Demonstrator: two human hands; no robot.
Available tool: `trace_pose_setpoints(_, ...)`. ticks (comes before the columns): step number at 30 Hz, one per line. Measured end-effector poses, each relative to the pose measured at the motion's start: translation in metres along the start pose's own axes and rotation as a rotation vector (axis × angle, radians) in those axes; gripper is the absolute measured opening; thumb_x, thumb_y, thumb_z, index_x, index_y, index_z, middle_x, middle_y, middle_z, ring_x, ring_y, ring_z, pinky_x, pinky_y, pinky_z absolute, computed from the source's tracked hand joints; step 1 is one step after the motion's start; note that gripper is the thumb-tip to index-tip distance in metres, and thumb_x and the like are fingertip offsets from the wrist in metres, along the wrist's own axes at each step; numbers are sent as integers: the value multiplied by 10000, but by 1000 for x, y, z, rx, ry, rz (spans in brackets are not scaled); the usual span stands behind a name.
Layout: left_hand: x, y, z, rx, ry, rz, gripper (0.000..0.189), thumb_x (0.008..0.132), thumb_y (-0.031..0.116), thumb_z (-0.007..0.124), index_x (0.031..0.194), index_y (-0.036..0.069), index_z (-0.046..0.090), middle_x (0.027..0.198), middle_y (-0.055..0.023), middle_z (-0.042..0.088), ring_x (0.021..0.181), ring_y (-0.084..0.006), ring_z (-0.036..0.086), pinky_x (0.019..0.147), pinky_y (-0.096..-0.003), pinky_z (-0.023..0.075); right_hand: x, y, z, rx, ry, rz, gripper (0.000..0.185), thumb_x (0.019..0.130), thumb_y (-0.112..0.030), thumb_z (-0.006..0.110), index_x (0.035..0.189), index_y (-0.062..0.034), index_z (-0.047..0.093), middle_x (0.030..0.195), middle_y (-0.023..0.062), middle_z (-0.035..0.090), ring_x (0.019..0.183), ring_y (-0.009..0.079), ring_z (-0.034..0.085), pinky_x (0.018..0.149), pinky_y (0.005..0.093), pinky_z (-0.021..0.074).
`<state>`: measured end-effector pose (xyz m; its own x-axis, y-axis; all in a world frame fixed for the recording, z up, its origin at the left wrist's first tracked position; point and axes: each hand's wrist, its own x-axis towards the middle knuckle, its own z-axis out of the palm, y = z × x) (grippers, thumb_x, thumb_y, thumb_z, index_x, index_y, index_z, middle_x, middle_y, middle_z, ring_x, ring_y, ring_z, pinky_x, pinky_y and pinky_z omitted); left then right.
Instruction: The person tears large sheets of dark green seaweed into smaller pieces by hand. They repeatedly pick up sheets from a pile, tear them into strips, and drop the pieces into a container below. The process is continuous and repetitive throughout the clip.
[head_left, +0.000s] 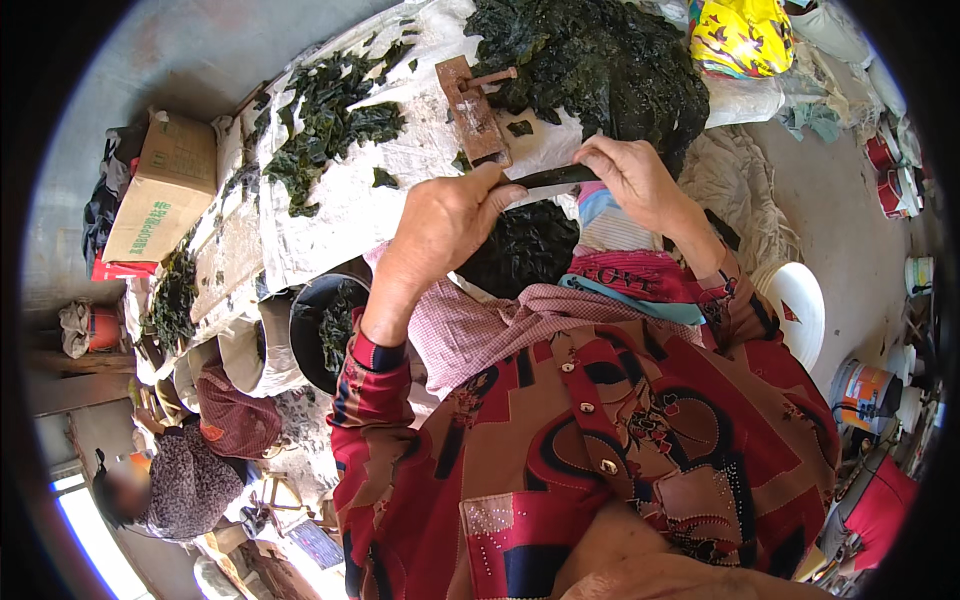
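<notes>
A narrow dark strip of kelp is stretched between my two hands, above my lap. My left hand pinches one end between thumb and fingers. The other end is gripped by my right hand. Just beyond my left hand, a rusty metal block with a bolt through it rests on the white sheet covering the table. Below the strip, a dark heap of kelp lies by my lap, partly hidden by my left hand. A pink checked cloth covers my lap.
A large kelp pile lies at the far side, with cut pieces to the left. A dark bucket stands at left, a white bucket at right. A cardboard box sits on the left. Another person works at lower left.
</notes>
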<state>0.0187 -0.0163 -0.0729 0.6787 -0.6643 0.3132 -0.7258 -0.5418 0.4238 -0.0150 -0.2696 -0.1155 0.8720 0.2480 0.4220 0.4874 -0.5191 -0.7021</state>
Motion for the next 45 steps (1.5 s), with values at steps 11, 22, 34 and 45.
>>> trace_pose_setpoints(11, 13, -10, -56, -329, 1, -39, 112, 862, 97, 703, 888, -8, 674, 704, -23, 629, 597, -51, 532, 525, -234, 420, 3, -27, 10, 87, -173, 108, 267, 1000, -199, 465, 940, 26, 597, 699, 111, 572, 585, 180, 537, 563, 314, 428)
trace_pose_setpoints(22, -14, -54, 13, -866, 173, -163, 209, 902, 177, 666, 1065, 55, 715, 876, -21, 718, 736, -65, 592, 676, -247, 504, -2, -59, 18, 770, -161, 220, 269, 1025, -208, 443, 1048, -7, 620, 726, 0, 552, 575, 49, 414, 532, 210, 344)
trace_pose_setpoints(34, -37, 32, 47, -1265, 125, -295, 264, 973, 278, 577, 1032, 22, 606, 700, 28, 553, 571, -20, 408, 503, -172, 299, 2, -41, 43, 289, -46, -186, 277, 1001, -136, 482, 1235, -10, 558, 1178, 89, 519, 795, 188, 617, 680, 301, 524)
trace_pose_setpoints(45, -42, 22, 67, -496, 345, -435, 146, 891, 113, 652, 930, -27, 633, 603, -43, 605, 531, -70, 541, 499, -248, 445, 4, -34, 63, -200, 106, -119, 159, 896, -83, 607, 1012, -39, 507, 783, 127, 630, 645, 320, 637, 515, 375, 487)
